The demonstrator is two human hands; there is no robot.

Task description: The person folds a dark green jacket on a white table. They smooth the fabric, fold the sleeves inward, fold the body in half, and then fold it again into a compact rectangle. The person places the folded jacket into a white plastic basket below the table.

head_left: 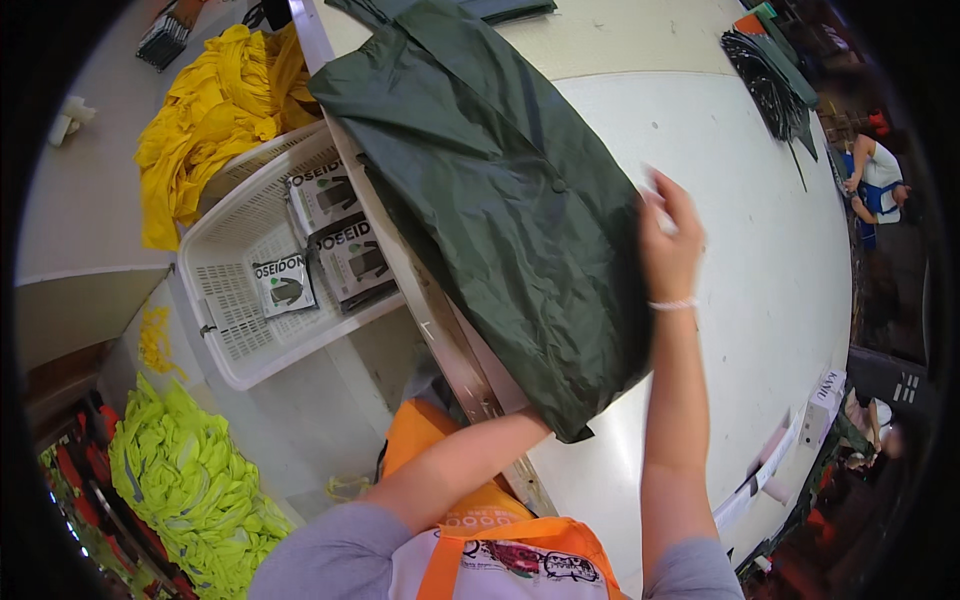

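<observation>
The dark green garment (510, 210) was laid across the table (770, 260) from 11 to 5 o'clock, with the white basket (322, 343) at its 9 o'clock. The step in hand was judged to be arrangement of the cloth; for the next move, even control of both edges appeared to be required. At 3 o'clock, the grip of the right hand (672, 235) was blurred, fingers partly parted beside the edge; whether cloth was pinched could not be told. The left hand was hidden beneath the 5 o'clock end, its grip undetermined.
</observation>
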